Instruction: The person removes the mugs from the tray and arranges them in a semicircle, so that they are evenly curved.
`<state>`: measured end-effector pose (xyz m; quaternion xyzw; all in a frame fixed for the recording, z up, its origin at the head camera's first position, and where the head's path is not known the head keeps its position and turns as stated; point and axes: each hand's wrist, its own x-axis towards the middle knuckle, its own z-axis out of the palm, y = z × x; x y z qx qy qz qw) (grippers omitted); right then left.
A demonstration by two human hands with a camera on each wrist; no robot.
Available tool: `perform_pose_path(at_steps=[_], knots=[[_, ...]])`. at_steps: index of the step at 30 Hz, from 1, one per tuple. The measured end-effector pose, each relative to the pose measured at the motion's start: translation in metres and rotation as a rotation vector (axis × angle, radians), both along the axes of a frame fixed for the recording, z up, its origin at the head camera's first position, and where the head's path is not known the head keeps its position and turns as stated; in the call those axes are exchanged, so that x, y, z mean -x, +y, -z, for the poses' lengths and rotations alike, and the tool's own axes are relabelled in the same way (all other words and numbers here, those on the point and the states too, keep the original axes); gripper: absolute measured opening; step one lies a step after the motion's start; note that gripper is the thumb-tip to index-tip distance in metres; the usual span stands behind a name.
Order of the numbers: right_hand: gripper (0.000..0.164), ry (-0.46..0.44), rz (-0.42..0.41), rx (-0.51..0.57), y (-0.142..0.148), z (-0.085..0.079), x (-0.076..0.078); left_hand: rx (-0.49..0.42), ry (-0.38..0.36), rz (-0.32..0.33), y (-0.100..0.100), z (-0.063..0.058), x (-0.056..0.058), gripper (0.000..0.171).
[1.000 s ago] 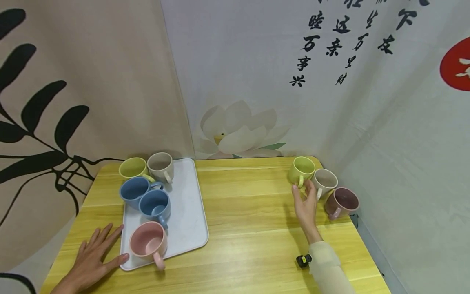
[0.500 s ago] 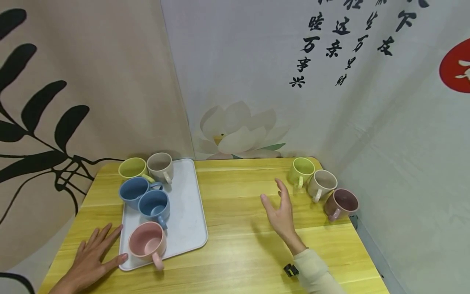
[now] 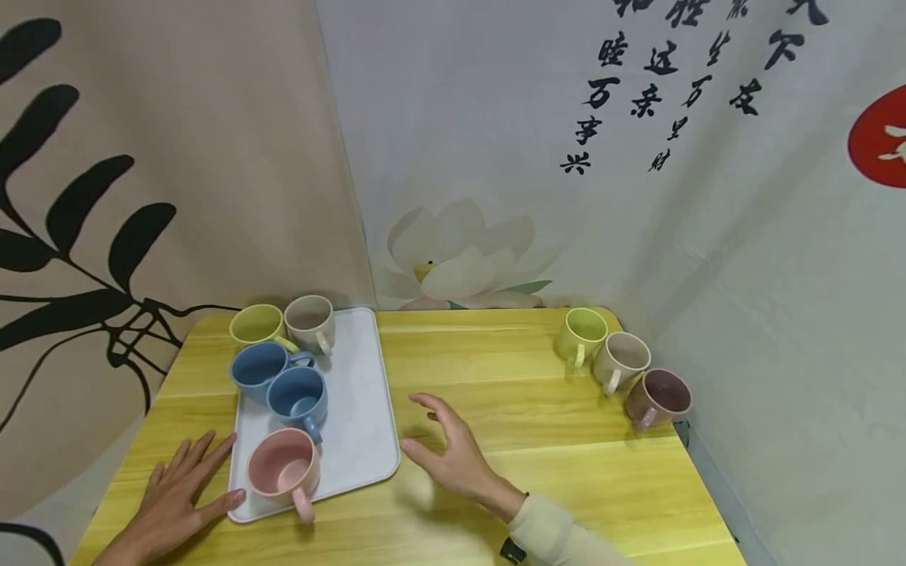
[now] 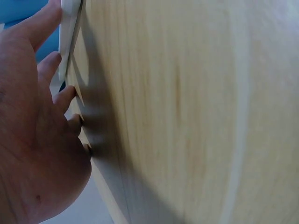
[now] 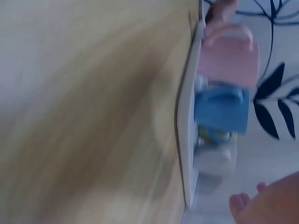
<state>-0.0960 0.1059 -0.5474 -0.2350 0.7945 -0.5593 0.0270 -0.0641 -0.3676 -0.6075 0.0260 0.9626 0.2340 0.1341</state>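
Observation:
My left hand [image 3: 180, 491] rests with spread fingers at the left edge of the white tray [image 3: 361, 440], thumb and index touching its rim. Over the table just right of the tray, my right hand [image 3: 456, 456] holds nothing, its thumb and fingers apart. On the tray stand a pink mug [image 3: 283, 464], a front blue mug [image 3: 297, 397], another blue mug [image 3: 258, 368], a yellow-green mug [image 3: 256, 324] and a grey-beige mug [image 3: 309, 321]. The right wrist view shows the pink mug [image 5: 229, 60] and front blue mug [image 5: 222, 109] side-on, slightly blurred.
At the table's right edge stand a light green mug [image 3: 582, 334], a beige mug [image 3: 621, 358] and a mauve mug [image 3: 658, 397] in a slanting row. Printed cloth [image 3: 460, 141] hangs behind the wooden table [image 3: 481, 369].
My right hand has moved away from the light green mug, left and nearer, to beside the tray. The left hand and the mugs have stayed in place.

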Motion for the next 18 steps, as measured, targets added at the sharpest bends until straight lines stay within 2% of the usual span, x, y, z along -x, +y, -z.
perform_pose_path(at_steps=[4, 9, 14, 15, 18], knots=[[0.062, -0.017, -0.110, -0.036, -0.019, 0.005, -0.010, 0.004, 0.002, 0.001, 0.000, 0.001, 0.000, 0.106], [0.058, 0.035, -0.201, -0.095, -0.037, 0.010, -0.017, 0.006, 0.004, -0.003, 0.001, 0.003, -0.001, 0.106], [0.057, 0.045, -0.284, -0.097, -0.052, 0.013, -0.021, 0.010, -0.008, -0.004, 0.002, 0.003, -0.001, 0.106], [0.059, 0.083, -0.284, -0.117, -0.057, 0.031, -0.020, 0.008, -0.013, -0.004, 0.001, 0.003, -0.001, 0.107], [0.059, 0.089, -0.335, -0.141, -0.066, 0.034, -0.023, 0.012, -0.014, -0.001, 0.001, 0.002, 0.000, 0.107]])
